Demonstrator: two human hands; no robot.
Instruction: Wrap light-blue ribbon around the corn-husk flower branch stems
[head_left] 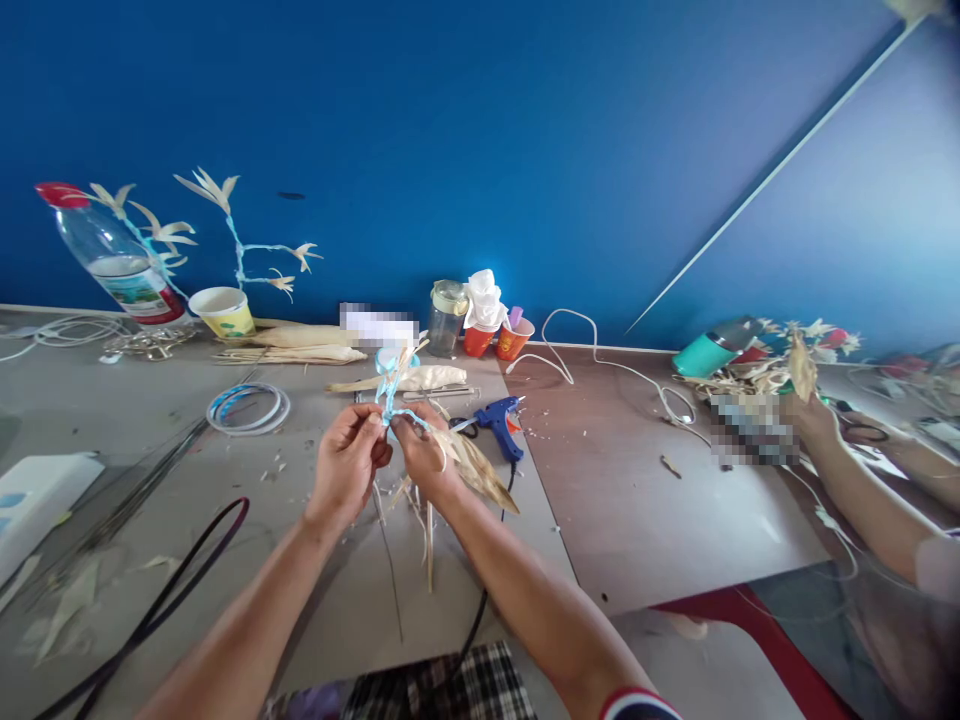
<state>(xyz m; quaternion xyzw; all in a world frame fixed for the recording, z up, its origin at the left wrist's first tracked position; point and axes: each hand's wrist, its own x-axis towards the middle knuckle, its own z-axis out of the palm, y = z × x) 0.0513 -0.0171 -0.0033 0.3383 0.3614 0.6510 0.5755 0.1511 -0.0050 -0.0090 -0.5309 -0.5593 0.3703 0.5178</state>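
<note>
My left hand [346, 452] is closed, thumb and fingers pinching the lower part of a light-blue wrapped stem [389, 388]. Right beside it my right hand [422, 452] is closed on the same stem, where a blue side branch leads off to the right. Pale husk strips show at the top of the stem. Dry husk leaves [480, 470] spread beyond my right hand and wrist. To the right lies a blue glue gun [496, 425], its nozzle pointing away. My fingers hide the exact joint they grip.
Behind my hands lie dried husks [431, 378], a jar [448, 322] and red paper cups [480, 340]. A tape roll [247, 432] and thin wires [135, 500] lie left. Husk flowers [238, 245] stand near a tilted bottle [124, 265]. Another person's hand [814, 425] works at right.
</note>
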